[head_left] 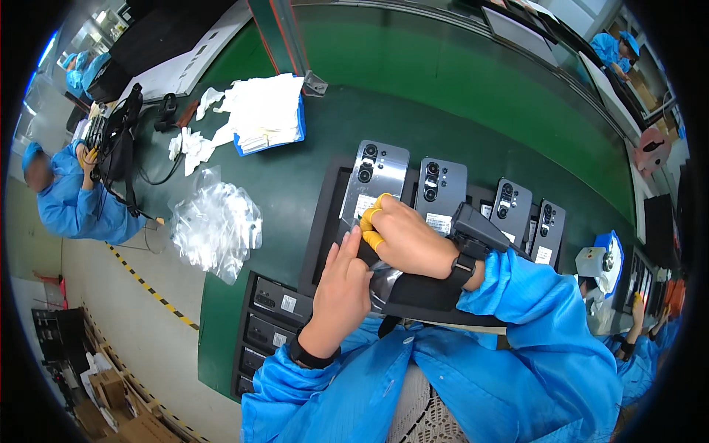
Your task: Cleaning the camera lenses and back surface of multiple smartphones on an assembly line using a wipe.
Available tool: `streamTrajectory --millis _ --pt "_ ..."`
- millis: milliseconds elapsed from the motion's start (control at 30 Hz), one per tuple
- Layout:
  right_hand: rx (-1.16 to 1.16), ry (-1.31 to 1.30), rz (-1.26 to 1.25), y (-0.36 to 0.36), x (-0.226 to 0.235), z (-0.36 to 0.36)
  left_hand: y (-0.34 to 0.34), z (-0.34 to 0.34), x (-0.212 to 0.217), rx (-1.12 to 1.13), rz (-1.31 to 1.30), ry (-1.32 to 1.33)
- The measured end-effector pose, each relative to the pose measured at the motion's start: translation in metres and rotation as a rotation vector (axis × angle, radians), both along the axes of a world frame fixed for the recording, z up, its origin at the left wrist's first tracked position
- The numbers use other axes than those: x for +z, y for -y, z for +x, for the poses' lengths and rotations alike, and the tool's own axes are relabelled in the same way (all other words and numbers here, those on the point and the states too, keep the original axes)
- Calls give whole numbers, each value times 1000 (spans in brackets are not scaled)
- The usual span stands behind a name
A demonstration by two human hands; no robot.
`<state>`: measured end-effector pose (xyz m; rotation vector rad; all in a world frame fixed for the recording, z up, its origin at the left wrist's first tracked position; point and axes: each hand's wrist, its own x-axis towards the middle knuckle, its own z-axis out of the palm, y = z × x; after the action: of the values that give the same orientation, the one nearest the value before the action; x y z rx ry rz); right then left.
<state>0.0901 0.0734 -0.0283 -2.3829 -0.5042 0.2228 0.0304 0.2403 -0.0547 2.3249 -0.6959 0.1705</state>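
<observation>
A grey phone (388, 166) with a dark camera cluster and a white label lies back-up in a black tray (323, 232). My right hand (406, 232), with yellow finger cots on some fingers, bends over its lower end. Its fingertips are pressed together; what they pinch is hidden, though a bit of clear film shows beside them. My left hand (341, 284) lies just left of it, fingers stretched out toward the right fingertips. Crumpled clear plastic (382, 284) shows below my hands. Further grey phones (441, 184) lie to the right in a row.
A second tray (246, 325) with several phones is at lower left. Clear plastic bags (216, 227) are heaped on the green table (221, 314). White sheets (262, 111) fill a blue bin behind. A co-worker in blue (63, 196) sits at left; others work at right.
</observation>
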Motion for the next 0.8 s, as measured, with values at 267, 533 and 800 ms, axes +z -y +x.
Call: streamTrajectory --millis 267,533,800 --pt "-262 629 -154 42 61 73 10 -2 2 118 167 -9" --pt "-651 1094 -316 108 156 128 15 2 -2 131 192 28" --pt "100 287 -60 44 103 -16 -10 -14 20 75 -161 43"
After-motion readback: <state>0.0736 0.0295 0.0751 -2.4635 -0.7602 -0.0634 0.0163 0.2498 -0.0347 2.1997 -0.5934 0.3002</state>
